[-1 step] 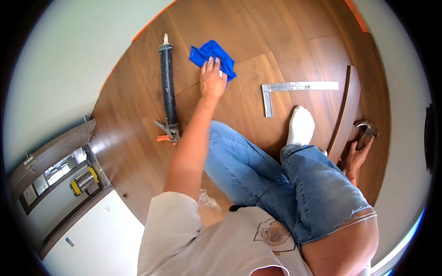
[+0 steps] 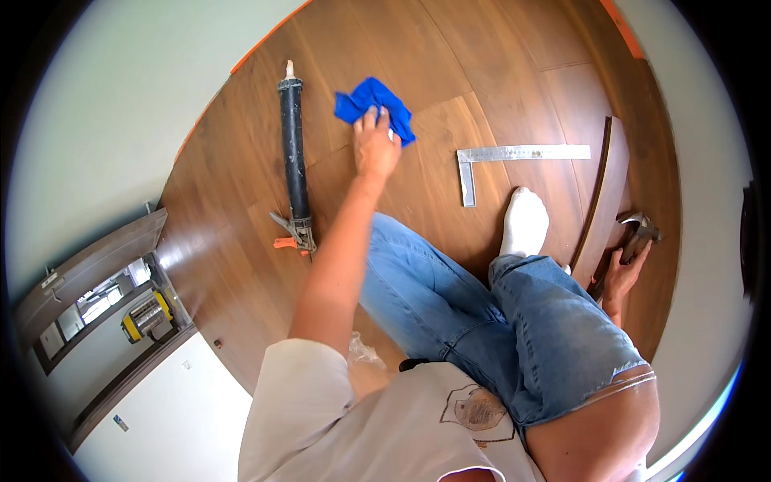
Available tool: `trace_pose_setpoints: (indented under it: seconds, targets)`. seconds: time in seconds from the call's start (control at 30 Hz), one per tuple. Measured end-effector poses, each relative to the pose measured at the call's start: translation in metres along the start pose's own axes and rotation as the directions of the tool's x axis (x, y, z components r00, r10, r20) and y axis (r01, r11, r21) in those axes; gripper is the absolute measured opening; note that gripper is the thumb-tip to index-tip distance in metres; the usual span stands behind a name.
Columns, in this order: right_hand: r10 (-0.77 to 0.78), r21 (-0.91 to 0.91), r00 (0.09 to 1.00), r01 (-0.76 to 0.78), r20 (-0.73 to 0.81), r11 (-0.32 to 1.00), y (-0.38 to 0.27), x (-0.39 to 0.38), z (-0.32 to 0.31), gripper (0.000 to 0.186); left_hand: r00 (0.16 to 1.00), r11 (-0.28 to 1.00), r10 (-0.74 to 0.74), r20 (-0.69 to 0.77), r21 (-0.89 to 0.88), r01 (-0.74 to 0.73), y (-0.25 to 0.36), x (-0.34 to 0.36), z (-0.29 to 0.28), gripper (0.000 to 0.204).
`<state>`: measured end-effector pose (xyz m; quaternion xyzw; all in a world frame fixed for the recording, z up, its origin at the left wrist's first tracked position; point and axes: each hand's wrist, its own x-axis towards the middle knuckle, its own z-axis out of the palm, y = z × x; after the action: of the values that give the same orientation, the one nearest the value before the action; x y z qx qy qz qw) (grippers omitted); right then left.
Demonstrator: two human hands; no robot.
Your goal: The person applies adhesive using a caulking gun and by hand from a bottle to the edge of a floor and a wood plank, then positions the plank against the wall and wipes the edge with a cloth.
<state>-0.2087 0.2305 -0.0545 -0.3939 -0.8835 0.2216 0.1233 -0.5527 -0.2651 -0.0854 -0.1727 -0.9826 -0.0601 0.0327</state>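
My left hand reaches forward over the wood floor with its fingers curled on a crumpled blue cloth, pressing it against the boards. At the right, beside my bent leg, my right hand is closed around a claw hammer. The hammer's head points away from me, and most of its handle is hidden. A loose wood strip lies just left of the hammer. Between the cloth and that strip, a metal try square rests flat. A black caulking gun with an orange handle lies left of the cloth.
Brown wood flooring runs between pale walls, with orange strips along parts of its edges. My white-socked foot stands below the try square. At lower left is a doorway, with a yellow-and-black device beyond it. Clear plastic lies near my torso.
My left hand and the blue cloth have shifted slightly right and toward me. My right hand stays on the hammer.
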Motion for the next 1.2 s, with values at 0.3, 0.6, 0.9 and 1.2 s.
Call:
trace_pose_setpoints:
  seconds: [0.3,0.6,0.9,1.2]
  targets:
    - [0.033,-0.037,0.999,-0.034,-0.035,0.999,0.009,-0.006,0.001,0.078,0.979,0.997,-0.074,0.189,0.047,0.066,0.071,-0.071,-0.009,0.048]
    - [0.043,-0.002,0.999,-0.043,0.027,0.999,-0.003,0.002,0.003,0.079,0.97,0.971,-0.222,0.103,0.115,0.21,0.01,0.058,0.007,0.034]
    - [0.123,-0.051,0.992,-0.123,0.007,0.991,0.002,-0.007,-0.005,0.08,0.942,0.991,-0.135,0.308,0.024,0.134,0.07,-0.072,-0.007,0.035]
    - [0.015,-0.061,1.0,-0.014,0.001,0.998,0.012,-0.001,0.005,0.081,0.916,0.955,-0.279,0.287,-0.016,0.296,0.0,0.034,0.007,0.034]
